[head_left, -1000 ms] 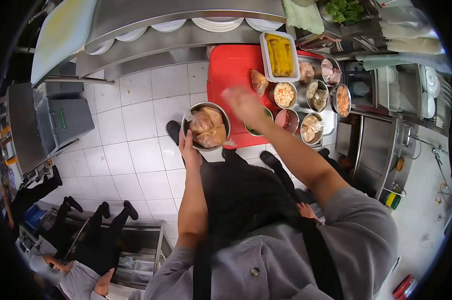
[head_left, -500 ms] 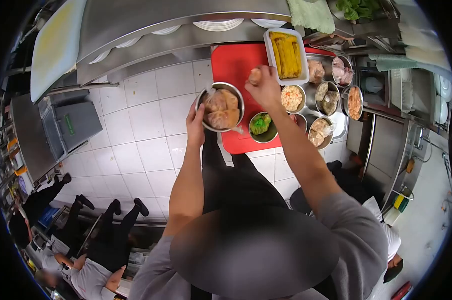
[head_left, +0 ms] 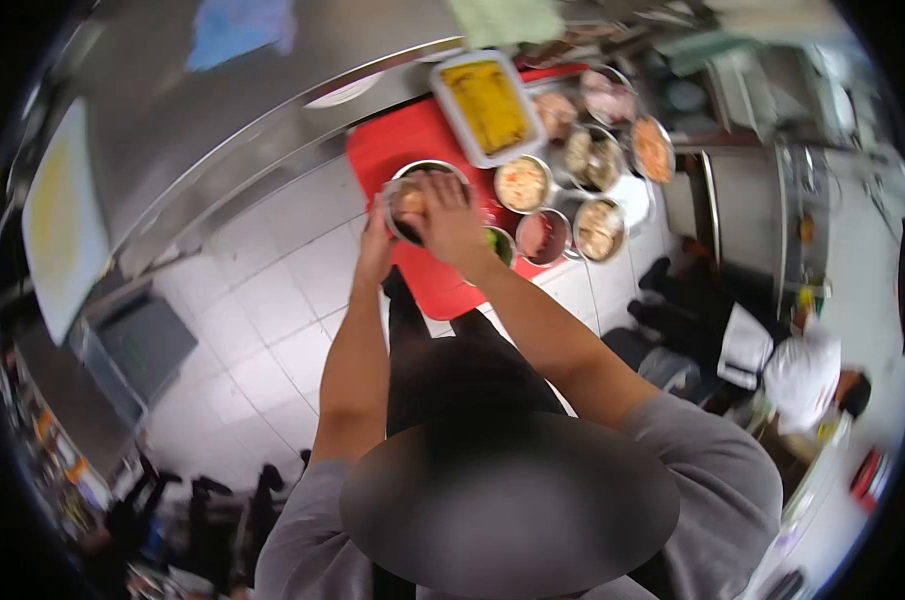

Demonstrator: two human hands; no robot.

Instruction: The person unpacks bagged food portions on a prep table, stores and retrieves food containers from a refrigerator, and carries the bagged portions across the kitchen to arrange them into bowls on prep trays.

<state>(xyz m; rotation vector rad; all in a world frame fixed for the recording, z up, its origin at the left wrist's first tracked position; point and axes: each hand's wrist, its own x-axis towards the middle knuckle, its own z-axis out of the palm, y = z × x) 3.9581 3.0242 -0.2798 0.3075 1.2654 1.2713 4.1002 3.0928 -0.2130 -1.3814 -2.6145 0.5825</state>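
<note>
My left hand (head_left: 376, 242) holds the left side of a steel bowl (head_left: 430, 167) above the red board (head_left: 425, 283). Over that bowl's opening lies my right hand (head_left: 447, 217), its fingers spread on the bagged orange-pink food (head_left: 410, 204) inside. Most of the bowl's contents are hidden under this hand. Just right of my right wrist is a bowl of green vegetable (head_left: 497, 243), partly covered by my forearm. A bowl of pink food (head_left: 543, 237) and a bowl of pale diced food (head_left: 523, 184) stand beside it.
A white tray of yellow food (head_left: 489, 106) sits at the board's back edge. Several steel bowls, one with orange food (head_left: 653, 150), stand to the right. A steel counter (head_left: 213, 130) runs along the back left. Co-workers are at lower left and at right, one in a white top (head_left: 803, 374).
My right hand has come left from beside the white tray into the held bowl, and its fingers have opened. The view has turned, with the board and bowls now further left.
</note>
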